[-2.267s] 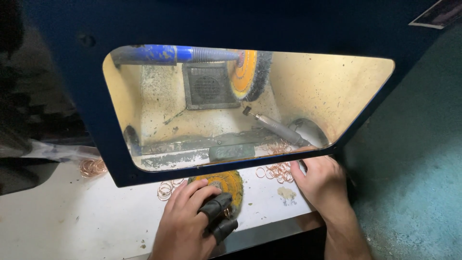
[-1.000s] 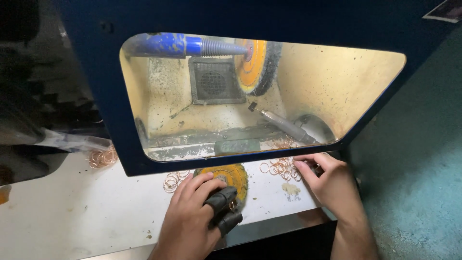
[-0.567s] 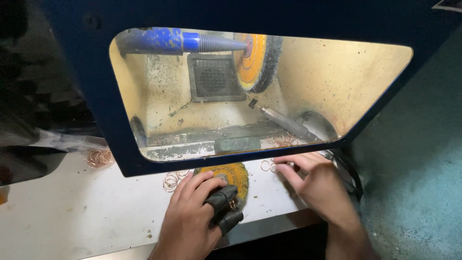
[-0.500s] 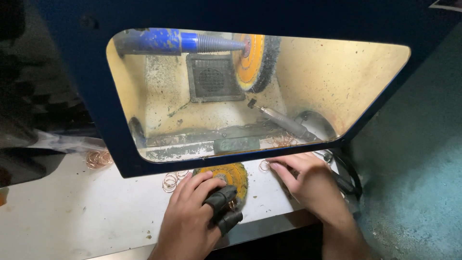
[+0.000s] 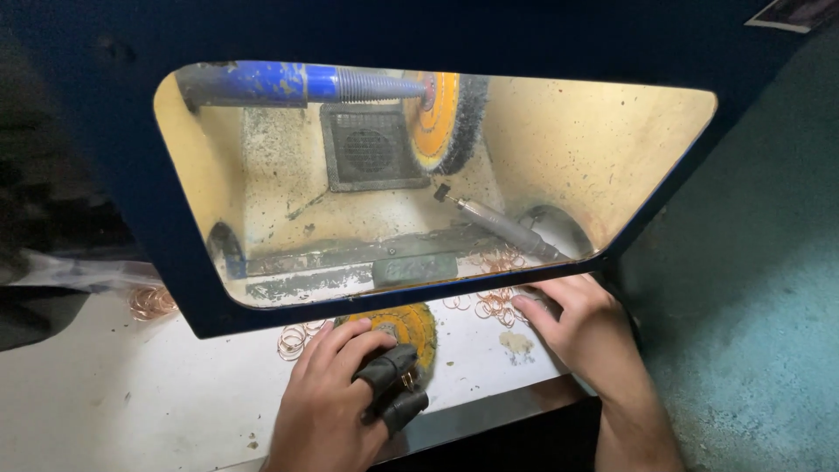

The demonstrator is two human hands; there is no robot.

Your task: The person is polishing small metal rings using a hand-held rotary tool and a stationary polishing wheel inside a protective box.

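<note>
Your left hand (image 5: 328, 402) (two fingers in dark guards) pinches a small ring (image 5: 407, 378) low at the counter (image 5: 131, 393) edge, just before the yellow wheel (image 5: 411, 322); it looks light, thin and easy to bend or drop, so hold it by the band's sides. Your right hand (image 5: 585, 328) lies flat, fingers loosely spread and empty, tips touching the loose rings (image 5: 494, 303) by the hood's opening.

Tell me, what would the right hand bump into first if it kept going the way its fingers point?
Probably the loose copper rings just past the right hand's fingertips, though depth is hard to judge.
</note>
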